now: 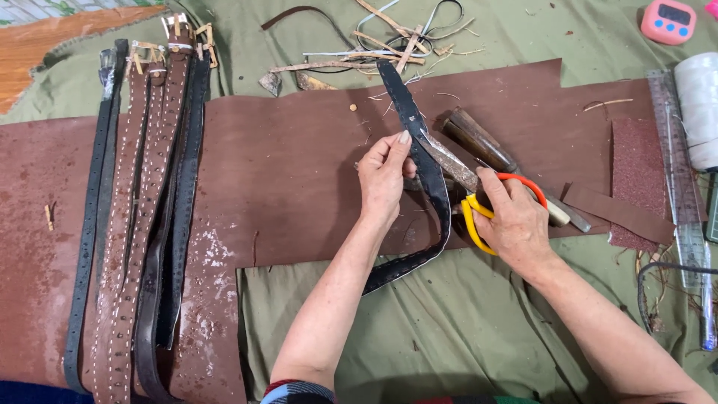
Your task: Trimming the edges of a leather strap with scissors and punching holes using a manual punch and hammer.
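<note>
The left hand (383, 176) pinches a black strap (426, 168) — held upright. The right hand (514, 221) grips scissors (471, 213) — blades at the strap.

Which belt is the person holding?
The black stitched leather strap, pinched in the left hand beside the scissors. The other belts, brown and black, lie untouched in a row at the left.

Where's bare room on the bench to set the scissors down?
Free: brown leather sheet between the belt pile and left hand; green cloth between the forearms. Crowded: scraps at top, tools beside right hand.
</note>
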